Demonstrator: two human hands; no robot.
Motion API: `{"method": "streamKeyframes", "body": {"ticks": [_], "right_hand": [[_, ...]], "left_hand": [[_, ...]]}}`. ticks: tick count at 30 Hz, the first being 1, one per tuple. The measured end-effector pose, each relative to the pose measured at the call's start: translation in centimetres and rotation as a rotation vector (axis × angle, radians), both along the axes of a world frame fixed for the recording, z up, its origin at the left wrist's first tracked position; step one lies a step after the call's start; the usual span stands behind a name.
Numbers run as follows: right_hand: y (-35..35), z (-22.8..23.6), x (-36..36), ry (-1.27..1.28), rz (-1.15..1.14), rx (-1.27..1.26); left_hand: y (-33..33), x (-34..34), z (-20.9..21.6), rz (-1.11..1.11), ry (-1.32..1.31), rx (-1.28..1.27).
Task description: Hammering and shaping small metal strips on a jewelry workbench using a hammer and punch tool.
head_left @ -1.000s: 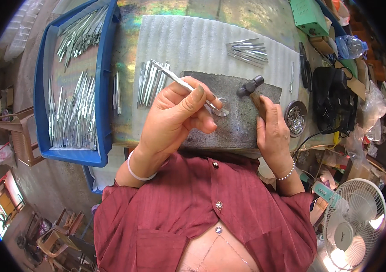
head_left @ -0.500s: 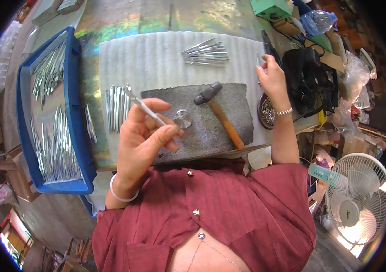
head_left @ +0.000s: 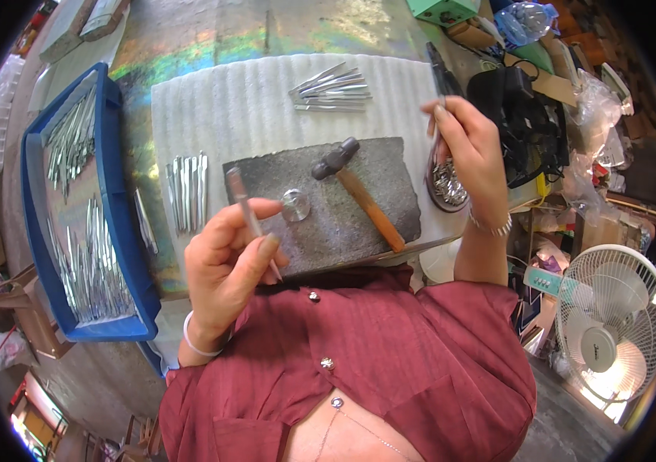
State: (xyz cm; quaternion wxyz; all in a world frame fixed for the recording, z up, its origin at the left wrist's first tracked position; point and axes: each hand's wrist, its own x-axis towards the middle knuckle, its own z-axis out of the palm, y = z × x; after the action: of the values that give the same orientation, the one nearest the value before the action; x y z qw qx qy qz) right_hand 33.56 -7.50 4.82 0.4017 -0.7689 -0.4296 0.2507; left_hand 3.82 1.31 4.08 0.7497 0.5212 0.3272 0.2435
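Hammer (head_left: pixel 366 202) lies on the grey slab (head_left: pixel 320 242), head to the far left, handle angled to the near right and ending at the slab's near edge. Clear disc (head_left: pixel 295 205) lies on the same slab, left of the handle.

Left hand (head_left: pixel 228 266): gripping one metal strip (head_left: pixel 244 202) between thumb and fingers, tilted, over the left part of the slab. The index fingertip is just beside the disc; contact cannot be told.

Right hand (head_left: pixel 473 142): thumb and fingers pinched on a thin rod (head_left: pixel 436 140), at the far side of the dish (head_left: pixel 430 187). The rod's full length is partly hidden by the fingers. The dish contains small metal parts (head_left: pixel 449 185).

White mat (head_left: pixel 228 96) covers the tabletop (head_left: pixel 189 38) beneath the slab. On the mat, a spread bundle (head_left: pixel 332 91) of strips sits beyond the slab; an upright row (head_left: pixel 187 192) of strips sits to its left.

Blue tray (head_left: pixel 115 169), at left, holds two heaps of strips, one far, one near. Loose strips (head_left: pixel 145 221) lie between tray and mat. Black adapter (head_left: pixel 520 85) is right of the right hand.
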Motion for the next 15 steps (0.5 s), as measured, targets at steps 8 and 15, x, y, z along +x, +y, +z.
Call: {"method": "streamKeyframes", "body": {"ticks": [8,15], "right_hand": [[-1.0,2.5,-10.5,0.624,0.279,0.065],[0.8,0.6,-13.1,0.311,0.38,0.257]], "left_hand": [[-0.3,1.1,-2.3,-0.122,-0.096,0.375],[-1.2,-0.2,-2.1,-0.022,-0.076,0.346]]}}
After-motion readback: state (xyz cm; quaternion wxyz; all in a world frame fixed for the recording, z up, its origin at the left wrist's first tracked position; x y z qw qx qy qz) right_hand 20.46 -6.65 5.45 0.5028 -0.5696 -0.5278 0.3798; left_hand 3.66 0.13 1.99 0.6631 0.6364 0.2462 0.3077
